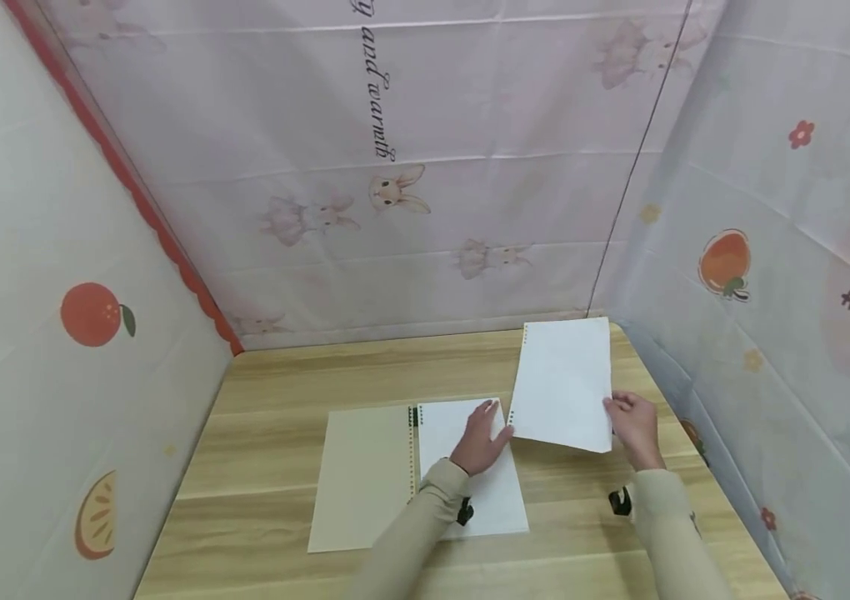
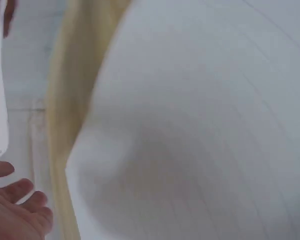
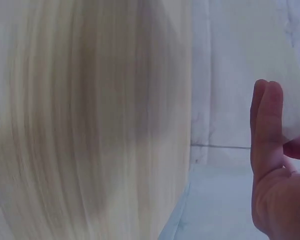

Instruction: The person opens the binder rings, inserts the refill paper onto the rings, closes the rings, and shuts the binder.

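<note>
Right hand at edge of sheet

The left forearm slants forward and rightward, the left grip flattened, its thumb apart from the fingers. The right forearm leans slightly leftward; the right grip pinches, two fingers nearly straight.

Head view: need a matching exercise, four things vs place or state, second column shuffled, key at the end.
1. left hand
2. right hand
3. beige cover
4. loose sheet

A. lies flat, left of the white pages
B. white, held by its right edge
C. over the white pages
D. pinching paper

Pairs: 1-C, 2-D, 3-A, 4-B
</note>
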The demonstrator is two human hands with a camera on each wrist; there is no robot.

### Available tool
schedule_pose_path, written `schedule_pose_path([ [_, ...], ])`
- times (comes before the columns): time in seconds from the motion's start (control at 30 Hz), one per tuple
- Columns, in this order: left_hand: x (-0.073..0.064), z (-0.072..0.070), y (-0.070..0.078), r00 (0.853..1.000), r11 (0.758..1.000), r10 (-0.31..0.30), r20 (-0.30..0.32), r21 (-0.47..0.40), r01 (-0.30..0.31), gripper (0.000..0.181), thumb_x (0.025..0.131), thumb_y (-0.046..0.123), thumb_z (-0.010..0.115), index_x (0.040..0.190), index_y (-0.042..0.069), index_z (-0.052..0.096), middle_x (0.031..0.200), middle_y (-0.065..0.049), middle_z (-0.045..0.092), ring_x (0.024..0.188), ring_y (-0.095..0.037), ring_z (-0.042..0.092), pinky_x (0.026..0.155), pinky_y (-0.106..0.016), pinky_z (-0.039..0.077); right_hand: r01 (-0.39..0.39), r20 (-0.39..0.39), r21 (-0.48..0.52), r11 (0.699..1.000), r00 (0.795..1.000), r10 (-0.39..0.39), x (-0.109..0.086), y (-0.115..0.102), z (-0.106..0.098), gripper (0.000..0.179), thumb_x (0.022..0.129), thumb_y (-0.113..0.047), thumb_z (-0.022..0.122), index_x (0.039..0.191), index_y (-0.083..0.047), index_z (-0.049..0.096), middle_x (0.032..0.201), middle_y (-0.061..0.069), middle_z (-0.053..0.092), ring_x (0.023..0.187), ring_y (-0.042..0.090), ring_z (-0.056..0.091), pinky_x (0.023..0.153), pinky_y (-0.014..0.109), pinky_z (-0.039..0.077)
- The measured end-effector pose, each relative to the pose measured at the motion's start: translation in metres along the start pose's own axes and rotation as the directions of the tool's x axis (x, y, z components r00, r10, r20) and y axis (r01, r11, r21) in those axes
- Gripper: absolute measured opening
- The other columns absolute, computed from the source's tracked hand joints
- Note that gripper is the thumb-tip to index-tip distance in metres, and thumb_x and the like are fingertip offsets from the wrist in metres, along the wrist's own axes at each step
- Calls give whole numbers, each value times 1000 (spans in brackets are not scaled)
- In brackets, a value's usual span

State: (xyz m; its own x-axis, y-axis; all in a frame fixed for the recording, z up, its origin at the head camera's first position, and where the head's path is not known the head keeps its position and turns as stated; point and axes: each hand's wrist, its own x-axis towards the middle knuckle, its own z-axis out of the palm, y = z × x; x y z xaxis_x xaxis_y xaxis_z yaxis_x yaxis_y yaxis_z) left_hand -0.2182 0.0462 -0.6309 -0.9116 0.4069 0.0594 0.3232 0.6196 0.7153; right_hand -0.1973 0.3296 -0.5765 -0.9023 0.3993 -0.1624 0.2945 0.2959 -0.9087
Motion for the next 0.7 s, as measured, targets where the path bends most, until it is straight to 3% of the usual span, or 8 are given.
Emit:
schedule_pose_path([
  [0.07, -4, -11, -1, 995, 983, -102, -22, -156, 97, 67, 109, 39, 46, 157, -5, 34, 161, -25, 41, 149, -41, 42, 121, -53, 38, -4, 27, 62, 998, 1000, 2, -6, -3, 4, 45, 105, -22, 58, 139, 7, 56, 130, 25, 68, 88, 2, 66, 70, 16, 55],
  [0.13, -8, -22, -2, 982, 939, -188, -27, -300, 171, 67, 108, 40, 48, 158, -3, 34, 157, -24, 47, 143, -40, 50, 117, -53, 44, -15, 65, 128, 992, 998, 6, -11, -4, 11, 45, 105, -21, 59, 141, 6, 54, 128, 21, 70, 81, -6, 64, 72, 18, 58],
  [0.27, -18, -39, -8, 943, 793, -332, 19, -536, 290, 67, 108, 40, 51, 157, -3, 37, 140, -22, 64, 124, -33, 67, 103, -45, 56, -39, 141, 181, 983, 990, 13, -21, -9, 29, 48, 106, -22, 59, 143, 6, 51, 135, 23, 67, 81, -6, 66, 74, 20, 60],
  [0.33, -26, -46, -13, 924, 722, -379, 49, -609, 328, 64, 107, 38, 55, 154, -4, 43, 131, -20, 70, 113, -27, 72, 96, -39, 60, -42, 175, 181, 983, 985, 10, -27, -11, 40, 48, 106, -22, 59, 144, 6, 51, 138, 24, 65, 82, -4, 67, 74, 21, 60],
  [0.4, -34, -52, -18, 906, 671, -417, 68, -650, 357, 60, 105, 37, 59, 149, -3, 50, 124, -17, 73, 103, -21, 74, 88, -34, 63, -42, 198, 185, 982, 980, 5, -32, -13, 50, 45, 106, -20, 59, 142, 6, 53, 136, 24, 66, 81, -2, 68, 73, 22, 60],
  [0.53, -51, -61, -28, 885, 633, -461, 56, -679, 372, 52, 101, 33, 66, 140, -1, 61, 117, -14, 76, 93, -16, 74, 78, -30, 64, -26, 234, 208, 978, 972, -24, -42, -15, 69, 42, 106, -16, 58, 139, 8, 54, 129, 23, 71, 78, 2, 70, 71, 24, 61],
  [0.7, -71, -72, -37, 877, 632, -479, 19, -686, 361, 45, 99, 26, 69, 133, -2, 66, 113, -16, 77, 88, -17, 77, 73, -31, 64, -26, 275, 226, 974, 961, -38, -52, -16, 91, 40, 106, -15, 58, 138, 8, 55, 127, 22, 72, 80, 4, 71, 73, 26, 61],
])
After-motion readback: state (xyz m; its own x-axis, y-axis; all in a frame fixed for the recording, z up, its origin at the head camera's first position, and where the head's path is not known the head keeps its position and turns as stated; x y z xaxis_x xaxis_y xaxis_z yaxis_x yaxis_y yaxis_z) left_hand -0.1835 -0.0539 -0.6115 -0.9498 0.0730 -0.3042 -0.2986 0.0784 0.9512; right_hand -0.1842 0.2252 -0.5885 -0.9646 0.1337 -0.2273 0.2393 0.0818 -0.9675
